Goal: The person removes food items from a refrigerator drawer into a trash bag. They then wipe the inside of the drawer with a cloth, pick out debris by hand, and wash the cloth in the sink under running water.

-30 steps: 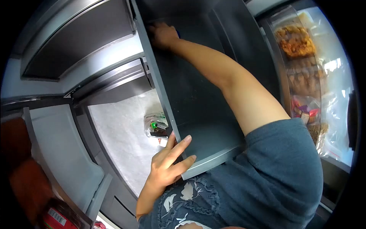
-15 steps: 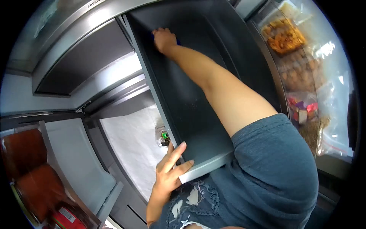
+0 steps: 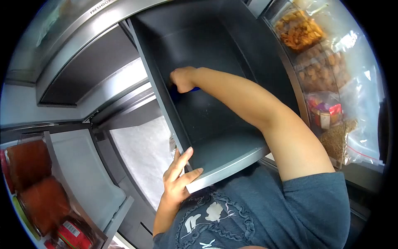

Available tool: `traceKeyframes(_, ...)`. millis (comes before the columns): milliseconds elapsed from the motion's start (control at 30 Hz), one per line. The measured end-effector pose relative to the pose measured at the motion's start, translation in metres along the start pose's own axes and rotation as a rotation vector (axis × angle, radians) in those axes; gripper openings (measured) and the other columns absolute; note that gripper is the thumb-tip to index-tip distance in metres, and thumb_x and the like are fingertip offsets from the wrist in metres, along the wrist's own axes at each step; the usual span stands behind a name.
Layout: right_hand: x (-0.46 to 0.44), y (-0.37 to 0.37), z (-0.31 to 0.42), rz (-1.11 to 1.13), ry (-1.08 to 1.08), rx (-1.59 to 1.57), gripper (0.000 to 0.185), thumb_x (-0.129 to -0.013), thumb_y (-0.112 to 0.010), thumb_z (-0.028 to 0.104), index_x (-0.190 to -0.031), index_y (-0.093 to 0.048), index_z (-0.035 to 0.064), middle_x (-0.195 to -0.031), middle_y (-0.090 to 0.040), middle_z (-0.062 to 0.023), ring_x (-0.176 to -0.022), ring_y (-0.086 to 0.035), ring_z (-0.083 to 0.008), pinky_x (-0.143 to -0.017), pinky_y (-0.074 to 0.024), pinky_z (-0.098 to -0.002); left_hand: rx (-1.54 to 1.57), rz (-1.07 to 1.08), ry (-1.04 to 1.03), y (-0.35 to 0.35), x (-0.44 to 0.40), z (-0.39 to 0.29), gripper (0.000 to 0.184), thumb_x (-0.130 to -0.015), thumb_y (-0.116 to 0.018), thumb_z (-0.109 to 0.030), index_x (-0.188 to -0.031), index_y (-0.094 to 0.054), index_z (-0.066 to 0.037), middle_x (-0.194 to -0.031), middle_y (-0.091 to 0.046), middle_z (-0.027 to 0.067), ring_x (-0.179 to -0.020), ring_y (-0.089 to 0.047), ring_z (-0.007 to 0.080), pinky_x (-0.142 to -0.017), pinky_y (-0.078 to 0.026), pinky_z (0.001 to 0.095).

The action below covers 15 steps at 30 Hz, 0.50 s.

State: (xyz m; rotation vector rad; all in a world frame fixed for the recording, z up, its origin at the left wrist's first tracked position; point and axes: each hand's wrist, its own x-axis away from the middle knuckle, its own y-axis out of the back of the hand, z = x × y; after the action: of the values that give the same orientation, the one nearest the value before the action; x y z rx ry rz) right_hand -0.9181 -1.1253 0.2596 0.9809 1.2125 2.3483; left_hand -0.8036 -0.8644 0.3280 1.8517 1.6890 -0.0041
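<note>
A dark grey fridge drawer (image 3: 215,112) is pulled out in front of me. Inside it, my right hand (image 3: 183,79) is closed on a blue cloth (image 3: 195,89), pressed to the floor close to the left wall. Only blue edges of the cloth show around the fist. My left hand (image 3: 178,176) grips the drawer's near left corner, with fingers over the rim and the thumb side outside. A few pale specks lie on the drawer floor nearer to me.
On the right, the door shelf holds clear bags of orange-brown dried food (image 3: 300,31), nuts (image 3: 325,70) and small packets (image 3: 325,112). The left door shelf holds reddish-brown packages (image 3: 43,203). A white-lined compartment (image 3: 141,153) lies below the drawer's left side.
My right hand has moved with the blue cloth from the drawer's far end toward me, along the left wall. My left hand stays on the corner; the view has shifted slightly.
</note>
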Motion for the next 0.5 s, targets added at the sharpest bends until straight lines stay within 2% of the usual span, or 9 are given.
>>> traceKeyframes(100,-0.011,0.033,0.011,-0.110,-0.125,0.372,0.034,-0.064,-0.056,0.008,-0.097,-0.063,0.0108,-0.104,-0.056,-0.0107,-0.099,-0.052,-0.0308,-0.083,-0.0433,-0.0387,0.014,0.005,0.005,0.002,-0.002,-0.005,0.025,-0.056,-0.075,-0.018,-0.074,-0.063,-0.006,-0.115,-0.051,0.0212,-0.101,-0.053,0.0407,-0.088,-0.044,0.0420)
traceKeyframes(133,-0.033,0.029,-0.011,-0.252,-0.016,0.547,0.034,-0.065,-0.057,0.008,-0.098,-0.062,0.0127,-0.108,-0.054,-0.0078,-0.104,-0.048,-0.0271,-0.085,-0.0411,-0.0402,0.011,0.004,0.011,0.003,-0.002,-0.005,0.025,-0.056,-0.075,-0.018,-0.074,-0.062,-0.006,-0.116,-0.051,0.0212,-0.102,-0.052,0.0411,-0.087,-0.044,0.0418)
traceKeyframes(167,-0.053,0.029,-0.035,-0.425,-0.009,0.267,0.035,-0.067,-0.057,0.007,-0.102,-0.060,0.0143,-0.114,-0.050,-0.0054,-0.108,-0.043,-0.0228,-0.088,-0.0381,-0.0423,0.010,0.010,0.019,0.004,-0.002,-0.005,0.022,-0.059,-0.074,-0.015,-0.075,-0.063,-0.006,-0.117,-0.050,0.0211,-0.104,-0.051,0.0419,-0.084,-0.046,0.0415)
traceKeyframes(267,-0.078,0.051,-0.074,-0.422,0.062,0.344,0.040,-0.070,-0.054,0.004,-0.108,-0.056,0.0176,-0.121,-0.046,-0.0030,-0.115,-0.039,-0.0216,-0.090,-0.0360,-0.0435,0.011,0.034,0.006,0.007,0.003,0.001,0.020,-0.060,-0.072,-0.011,-0.076,-0.063,-0.006,-0.118,-0.050,0.0187,-0.104,-0.050,0.0438,-0.075,-0.050,0.0409)
traceKeyframes(333,-0.083,0.051,-0.105,-0.429,0.080,0.293,0.044,-0.071,-0.052,0.002,-0.112,-0.054,0.0197,-0.124,-0.044,-0.0021,-0.117,-0.038,-0.0217,-0.091,-0.0353,-0.0430,0.028,0.011,-0.024,0.007,0.003,0.002,0.019,-0.058,-0.069,-0.008,-0.076,-0.063,-0.006,-0.116,-0.052,0.0166,-0.101,-0.052,0.0441,-0.079,-0.049,0.0423)
traceKeyframes(433,-0.057,0.050,-0.122,-0.422,-0.065,0.323,0.049,-0.073,-0.049,0.000,-0.116,-0.050,0.0213,-0.128,-0.041,-0.0028,-0.120,-0.035,-0.0227,-0.094,-0.0343,-0.0413,0.053,0.004,-0.020,0.007,0.004,0.005,0.020,-0.056,-0.066,-0.007,-0.075,-0.063,-0.006,-0.114,-0.053,0.0163,-0.097,-0.054,0.0433,-0.084,-0.046,0.0442)
traceKeyframes(500,-0.043,0.041,-0.150,-0.518,-0.231,0.278,0.050,-0.074,-0.048,0.000,-0.119,-0.048,0.0215,-0.129,-0.039,-0.0037,-0.119,-0.036,-0.0236,-0.095,-0.0342,-0.0402,0.056,0.007,-0.018,0.010,0.006,0.006,0.021,-0.055,-0.065,-0.007,-0.076,-0.063,-0.006,-0.113,-0.053,0.0166,-0.094,-0.056,0.0423,-0.086,-0.045,0.0453)
